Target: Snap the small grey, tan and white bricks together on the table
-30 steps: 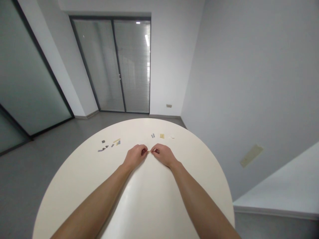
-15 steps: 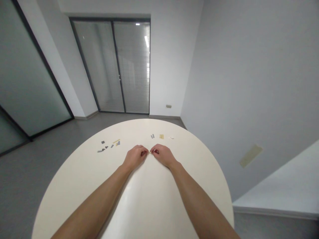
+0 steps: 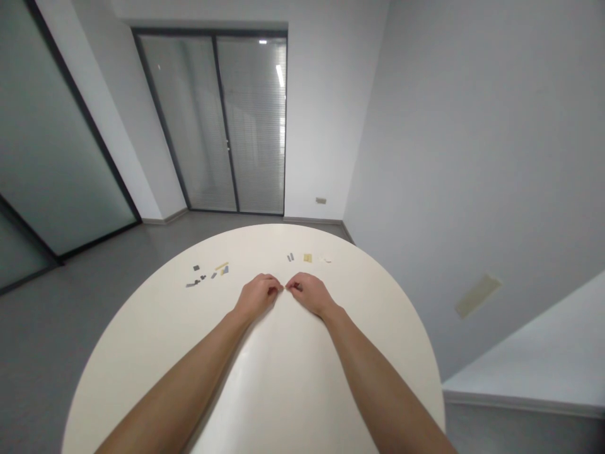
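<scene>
My left hand and my right hand meet fingertip to fingertip over the middle of the round white table. Both are pinched closed, thumbs against forefingers. Between the fingertips a tiny pale speck shows; it is too small and too covered to name. Beyond my right hand lie two small grey strips, a yellow piece and small white pieces.
Several small dark grey pieces lie at the table's far left. Beside them are a thin yellow strip and a blue-grey piece. A wall stands close on the right, and a glass door is beyond the table.
My hands stay pinched together in nearly the same place. Less of the pale bit between the fingertips shows now. The view has shifted very slightly.
</scene>
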`<state>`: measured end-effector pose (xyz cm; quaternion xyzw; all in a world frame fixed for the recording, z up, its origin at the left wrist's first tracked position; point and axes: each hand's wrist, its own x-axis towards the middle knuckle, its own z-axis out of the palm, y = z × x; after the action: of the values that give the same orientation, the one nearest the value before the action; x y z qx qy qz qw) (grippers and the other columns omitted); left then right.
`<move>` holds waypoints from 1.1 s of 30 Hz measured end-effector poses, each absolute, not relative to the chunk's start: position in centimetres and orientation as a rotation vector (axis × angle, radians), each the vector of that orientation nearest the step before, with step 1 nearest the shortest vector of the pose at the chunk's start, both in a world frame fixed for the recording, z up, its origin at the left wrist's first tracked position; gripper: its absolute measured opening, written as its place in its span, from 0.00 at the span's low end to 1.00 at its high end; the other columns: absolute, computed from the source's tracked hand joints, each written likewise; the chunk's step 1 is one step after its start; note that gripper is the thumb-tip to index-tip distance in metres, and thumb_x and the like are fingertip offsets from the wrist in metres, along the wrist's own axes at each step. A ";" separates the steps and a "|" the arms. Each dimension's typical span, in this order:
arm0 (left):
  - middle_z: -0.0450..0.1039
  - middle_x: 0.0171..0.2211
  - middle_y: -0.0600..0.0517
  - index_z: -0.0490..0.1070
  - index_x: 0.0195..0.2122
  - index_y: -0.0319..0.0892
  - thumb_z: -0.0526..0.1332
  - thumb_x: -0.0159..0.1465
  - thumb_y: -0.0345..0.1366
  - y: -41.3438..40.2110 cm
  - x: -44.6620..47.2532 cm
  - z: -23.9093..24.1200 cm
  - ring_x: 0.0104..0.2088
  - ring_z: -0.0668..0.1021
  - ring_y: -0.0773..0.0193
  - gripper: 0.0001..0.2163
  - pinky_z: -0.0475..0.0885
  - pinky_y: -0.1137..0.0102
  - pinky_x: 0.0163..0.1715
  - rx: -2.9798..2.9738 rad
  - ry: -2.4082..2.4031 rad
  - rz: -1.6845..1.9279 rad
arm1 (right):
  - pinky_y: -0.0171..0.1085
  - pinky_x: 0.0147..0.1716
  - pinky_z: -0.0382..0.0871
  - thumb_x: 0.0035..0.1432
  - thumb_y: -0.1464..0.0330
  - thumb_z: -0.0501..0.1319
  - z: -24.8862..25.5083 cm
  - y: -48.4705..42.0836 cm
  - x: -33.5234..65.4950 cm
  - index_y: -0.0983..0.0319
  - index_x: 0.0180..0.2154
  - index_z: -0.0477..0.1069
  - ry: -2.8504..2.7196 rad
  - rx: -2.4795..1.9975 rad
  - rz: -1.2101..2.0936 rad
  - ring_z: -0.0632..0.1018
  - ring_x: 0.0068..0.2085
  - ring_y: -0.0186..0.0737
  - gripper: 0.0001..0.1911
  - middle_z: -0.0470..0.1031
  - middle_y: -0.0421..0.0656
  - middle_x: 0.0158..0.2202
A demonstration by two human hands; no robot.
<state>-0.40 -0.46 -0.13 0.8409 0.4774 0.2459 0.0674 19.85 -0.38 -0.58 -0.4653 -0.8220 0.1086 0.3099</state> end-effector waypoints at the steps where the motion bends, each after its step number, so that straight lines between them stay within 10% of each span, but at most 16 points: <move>1: 0.78 0.44 0.54 0.79 0.39 0.50 0.56 0.63 0.29 -0.4 -0.4 -0.2 0.45 0.75 0.60 0.13 0.70 0.68 0.44 2.537 1.432 0.739 | 0.36 0.45 0.67 0.58 0.74 0.59 -0.6 -0.4 19.8 0.58 0.37 0.78 -2.178 -1.227 0.284 0.76 0.43 0.38 0.09 0.79 0.41 0.39; 33: 0.75 0.49 0.49 0.77 0.44 0.46 0.54 0.66 0.35 -0.1 -0.1 -1.1 0.50 0.74 0.58 0.13 0.70 0.64 0.52 2.530 1.536 0.846 | 0.36 0.53 0.62 0.66 0.65 0.54 -0.3 -0.6 19.9 0.59 0.51 0.74 -2.231 -1.537 0.036 0.70 0.51 0.42 0.16 0.74 0.46 0.50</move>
<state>-0.09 -0.09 -1.11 0.8216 0.4986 0.2746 0.0316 19.88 -0.60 -0.30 -0.5541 -0.8043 0.0130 0.2144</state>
